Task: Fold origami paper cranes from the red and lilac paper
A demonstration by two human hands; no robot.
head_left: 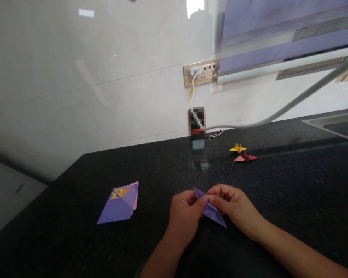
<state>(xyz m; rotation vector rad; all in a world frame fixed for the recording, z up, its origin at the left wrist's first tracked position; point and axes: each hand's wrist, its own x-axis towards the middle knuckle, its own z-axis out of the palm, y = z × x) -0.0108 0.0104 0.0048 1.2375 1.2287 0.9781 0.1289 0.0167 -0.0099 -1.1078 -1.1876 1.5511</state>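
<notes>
A folded piece of purple origami paper (pixel 213 214) is held between my two hands, just above the dark counter. It is a narrow diamond shape, slanting from upper left to lower right. My left hand (pixel 187 210) pinches its left side, with the thumb on top. My right hand (pixel 230 202) pinches the upper right edge, and the two thumb tips meet near the paper's middle. The fingers behind the paper are partly hidden. To the left lies a stack of origami paper (pixel 116 206), purple on top with pink showing beneath and a yellow and orange patch.
A yellow paper crane (pixel 238 148) and a red-pink paper crane (pixel 246 157) stand at the back right of the black counter (pixel 162 166). Against the wall leans a pixelated phone-like object (pixel 197 121), cabled to a wall socket (pixel 201 73). A beaded strand (pixel 216 134) lies beside it.
</notes>
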